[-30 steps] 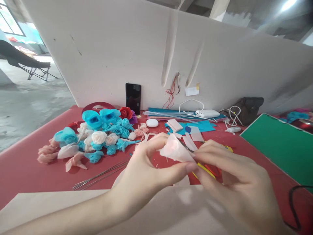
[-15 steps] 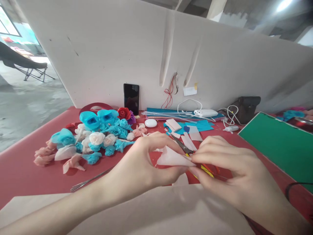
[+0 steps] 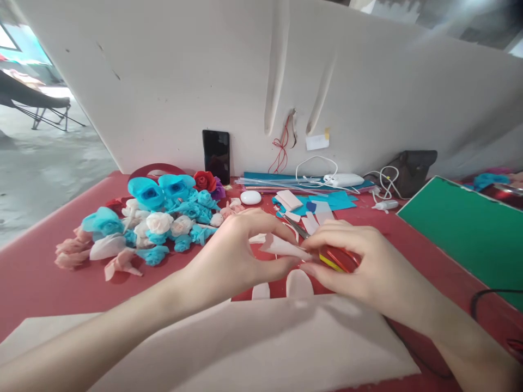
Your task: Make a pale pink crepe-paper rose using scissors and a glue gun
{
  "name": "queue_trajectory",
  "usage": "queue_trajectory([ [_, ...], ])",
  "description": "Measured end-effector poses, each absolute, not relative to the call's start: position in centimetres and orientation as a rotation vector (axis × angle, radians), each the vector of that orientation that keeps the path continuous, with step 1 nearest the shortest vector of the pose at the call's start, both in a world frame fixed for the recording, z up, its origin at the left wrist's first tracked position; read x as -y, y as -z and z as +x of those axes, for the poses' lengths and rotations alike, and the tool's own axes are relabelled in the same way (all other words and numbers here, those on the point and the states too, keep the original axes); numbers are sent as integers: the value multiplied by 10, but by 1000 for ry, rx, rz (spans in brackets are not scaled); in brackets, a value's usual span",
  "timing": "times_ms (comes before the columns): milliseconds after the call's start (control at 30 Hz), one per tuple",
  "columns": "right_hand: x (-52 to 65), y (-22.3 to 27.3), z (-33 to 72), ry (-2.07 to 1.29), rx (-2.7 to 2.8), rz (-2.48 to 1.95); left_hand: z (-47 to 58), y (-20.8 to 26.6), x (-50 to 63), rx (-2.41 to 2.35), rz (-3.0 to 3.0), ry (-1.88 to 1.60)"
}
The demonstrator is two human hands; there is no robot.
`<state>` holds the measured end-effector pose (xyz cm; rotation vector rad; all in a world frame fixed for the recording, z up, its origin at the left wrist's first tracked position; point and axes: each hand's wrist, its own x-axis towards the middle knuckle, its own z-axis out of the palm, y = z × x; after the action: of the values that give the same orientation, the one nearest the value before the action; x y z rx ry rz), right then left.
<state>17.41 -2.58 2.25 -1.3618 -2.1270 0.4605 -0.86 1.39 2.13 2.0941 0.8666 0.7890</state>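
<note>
A pale pink paper petal (image 3: pixel 281 246), rolled into a narrow cone, is held between both hands above the red table. My left hand (image 3: pixel 255 247) pinches it from the left, thumb below and fingers above. At its narrow right end, my right hand (image 3: pixel 341 253) closes thumb and fingertips on it. Behind the right fingers lie scissors (image 3: pixel 341 258) with red and yellow handles, their blades pointing up and left. Two cut pale petals, one a rounded petal (image 3: pixel 299 284), rest below the hands beside a large pale paper sheet (image 3: pixel 261 343).
Blue, white and pink paper flowers (image 3: pixel 159 223) are heaped at the left. A phone (image 3: pixel 216 156) leans on the white wall. Blue paper pieces (image 3: pixel 339 200), a white oval case (image 3: pixel 250 197), a small glue bottle (image 3: pixel 386 205) and a green board (image 3: pixel 461 234) lie farther back and right.
The petal has gone from a wide, flatter shape to a narrower roll. Both hands have shifted slightly left and up, with the right hand's fingers more curled; more cut petals show below.
</note>
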Motion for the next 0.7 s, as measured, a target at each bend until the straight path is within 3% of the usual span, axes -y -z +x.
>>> queue_trajectory([
  [700,-29,10,208,-854,1682,-1538,-22,-25,-40,-1226,1845,-858],
])
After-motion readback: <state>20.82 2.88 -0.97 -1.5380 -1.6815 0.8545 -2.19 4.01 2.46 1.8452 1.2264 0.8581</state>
